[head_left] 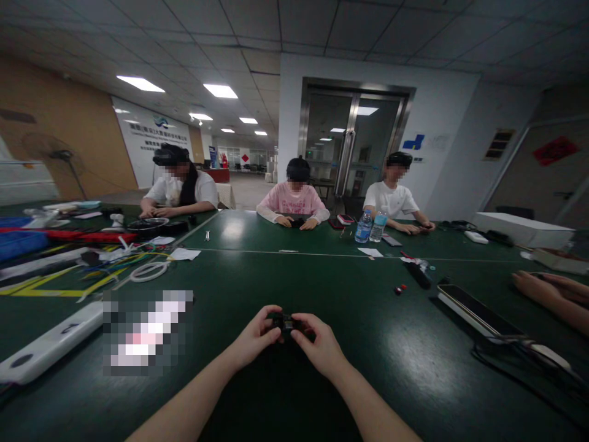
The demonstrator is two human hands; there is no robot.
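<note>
- Left hand (258, 334): grasps the left end of the black part (288, 323), thumb on the near side, fingers on the far side.
- Right hand (319, 344): grasps the right end, thumb likewise nearest the wearer.
- Black part: located directly between the two sets of fingertips, in front of the wearer. Its visible length appears to run left to right, from hand to hand; the fingers cover both ends, so the true long axis cannot be confirmed. Neither hand is clearly nearer.
- Table (239, 285): green, beneath both hands. Contact between part and table cannot be determined.
- Left side: white bar (53, 344); beyond it, coiled cable (150, 272).
- Right side: phone (478, 310), well apart from the right hand.
- Far side: two bottles (370, 227); three seated co-workers.
</note>
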